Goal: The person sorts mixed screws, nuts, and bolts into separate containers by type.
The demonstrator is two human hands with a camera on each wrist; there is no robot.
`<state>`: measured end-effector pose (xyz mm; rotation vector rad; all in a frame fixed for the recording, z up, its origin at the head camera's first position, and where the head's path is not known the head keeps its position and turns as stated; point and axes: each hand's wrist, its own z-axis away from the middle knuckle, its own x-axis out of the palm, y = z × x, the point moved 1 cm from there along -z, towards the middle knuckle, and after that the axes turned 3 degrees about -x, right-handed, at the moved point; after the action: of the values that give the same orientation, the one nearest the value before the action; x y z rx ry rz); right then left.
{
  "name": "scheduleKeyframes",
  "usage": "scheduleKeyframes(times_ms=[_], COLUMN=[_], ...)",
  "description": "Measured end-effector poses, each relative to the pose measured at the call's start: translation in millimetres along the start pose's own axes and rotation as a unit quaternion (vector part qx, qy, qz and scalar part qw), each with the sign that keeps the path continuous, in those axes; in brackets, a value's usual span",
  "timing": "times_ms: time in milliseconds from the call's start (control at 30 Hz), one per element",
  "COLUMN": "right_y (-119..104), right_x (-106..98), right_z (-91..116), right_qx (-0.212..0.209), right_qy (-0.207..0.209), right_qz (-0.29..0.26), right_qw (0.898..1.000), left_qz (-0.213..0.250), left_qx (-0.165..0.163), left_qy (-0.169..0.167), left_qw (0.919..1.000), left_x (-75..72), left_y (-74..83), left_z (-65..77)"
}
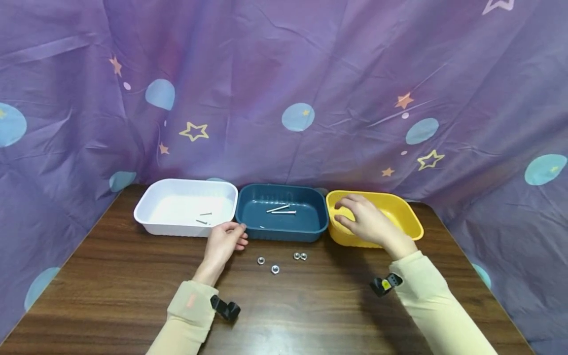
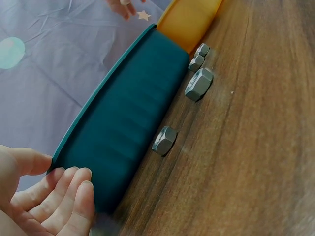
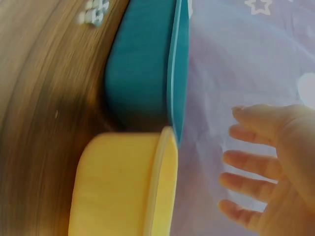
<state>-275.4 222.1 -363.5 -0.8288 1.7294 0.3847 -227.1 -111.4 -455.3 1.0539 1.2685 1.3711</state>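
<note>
My left hand (image 1: 225,240) is at the near left corner of a dark teal plastic bin (image 1: 284,235). In the left wrist view its thumb lies at the rim and the fingers (image 2: 81,196) bend against the outer wall, pinching the bin's edge. Two long bolts (image 1: 284,212) lie in this bin. Over the yellow bin (image 1: 355,241) hovers my right hand (image 1: 366,219), fingers spread and holding nothing; the right wrist view shows its fingers (image 3: 251,164) apart, beyond the yellow rim. Several hex nuts (image 1: 275,269) lie on the wood in front of the teal bin.
A white bin (image 1: 177,230) stands left of the teal one, with small screws (image 1: 201,221) inside. All three bins form a row along the back of the brown wooden table (image 1: 310,315). Behind hangs a purple curtain (image 1: 248,88) with stars.
</note>
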Motion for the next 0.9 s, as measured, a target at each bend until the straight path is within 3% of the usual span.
scheduleKeyframes(times_ms=[167,433,633,900], right_y=[16.5,64.5,98.9,125.7], right_x=[-10.9,-21.3,-20.4,-15.1], right_z=[20.1,55.1,82.3,102.0], right_qx=[0.024,0.051,0.109,0.169], right_qy=[-0.006,0.038,0.081,0.128], right_qz=[0.010,0.006,-0.001,-0.004], right_qw=[1.000,0.998,0.991,0.977], left_qz=[0.005,0.007,0.001,-0.008], left_qx=[-0.003,-0.002,0.001,-0.004], left_qy=[-0.006,-0.004,-0.001,-0.002], left_qw=[1.0000,1.0000,1.0000,1.0000], left_x=[-1.0,0.6,0.9,1.0], left_y=[0.0,0.1,-0.2,-0.5], left_z=[-0.9,0.2,-1.2,-0.8])
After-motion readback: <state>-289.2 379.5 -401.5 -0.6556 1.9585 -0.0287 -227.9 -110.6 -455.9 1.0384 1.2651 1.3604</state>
